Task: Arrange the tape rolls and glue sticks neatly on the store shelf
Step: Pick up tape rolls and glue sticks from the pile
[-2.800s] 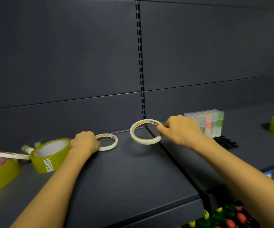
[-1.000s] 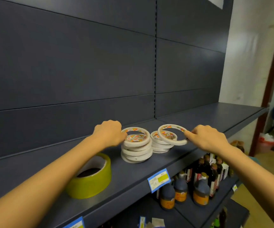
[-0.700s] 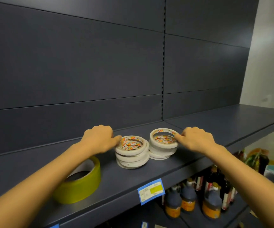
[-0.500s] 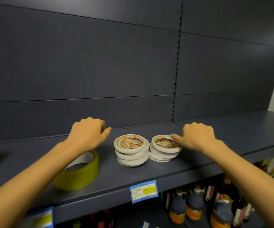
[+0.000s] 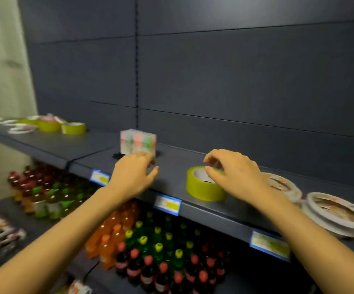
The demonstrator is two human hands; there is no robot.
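The left hand (image 5: 132,175) hangs over the shelf (image 5: 65,145) with its fingers (image 5: 144,159) loosely bent and the thumb stuck out to the right; it holds nothing. Just beyond those fingertips stands the block of glue sticks (image 5: 137,143), upright, pastel pink, green and white. The knuckles cover the block's lower edge, and with the blur I cannot tell whether they touch it.

The right hand (image 5: 233,175) is also empty, with its fingers (image 5: 214,159) curled loosely and spread. Straight below the fingertips and thumb lies the yellow roll (image 5: 203,187), flat on the shelf with its hole up. The thumb tip sits at the roll's near rim, touching or just above it; I cannot tell which. Nothing is pinched.

Behind the right wrist, to the right of the fingers, lie two white stacks (image 5: 337,211) of thin tape rings, side by side near the shelf's front edge. The nearer one is partly hidden by the forearm.

Far to the left of the left fingers, at the shelf's end, more tape lies loose: two yellow rolls (image 5: 73,127) and some thin white rings (image 5: 21,130), all blurred.

Blue-and-yellow tags (image 5: 167,203) hang on the shelf's front edge below both hands. Under them, on a lower shelf, stand rows of bottles (image 5: 154,247) with red, green and yellow caps.
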